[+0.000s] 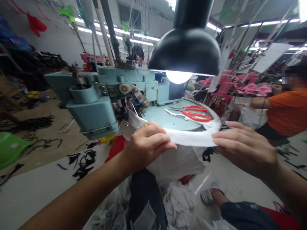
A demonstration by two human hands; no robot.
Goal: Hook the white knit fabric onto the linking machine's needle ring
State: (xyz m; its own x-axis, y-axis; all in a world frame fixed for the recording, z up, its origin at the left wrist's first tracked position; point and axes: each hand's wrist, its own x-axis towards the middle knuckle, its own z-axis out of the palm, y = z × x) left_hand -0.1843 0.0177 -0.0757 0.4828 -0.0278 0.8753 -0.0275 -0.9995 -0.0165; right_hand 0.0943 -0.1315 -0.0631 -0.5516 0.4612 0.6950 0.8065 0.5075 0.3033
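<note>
White fabric strip (189, 136) is stretched between both hands at the front edge of the round machine bed (165, 119), its far end fed under the needle area of the teal sewing machine (96, 102). Left hand (146, 143) pinches the strip, fingers curled over it, with a ring on one finger. Right hand (244, 147) lies flat with fingers extended, gripping the strip's other end. Red scissors (195, 113) rest on the bed behind the strip. A black lamp (184, 51) hangs lit above.
</note>
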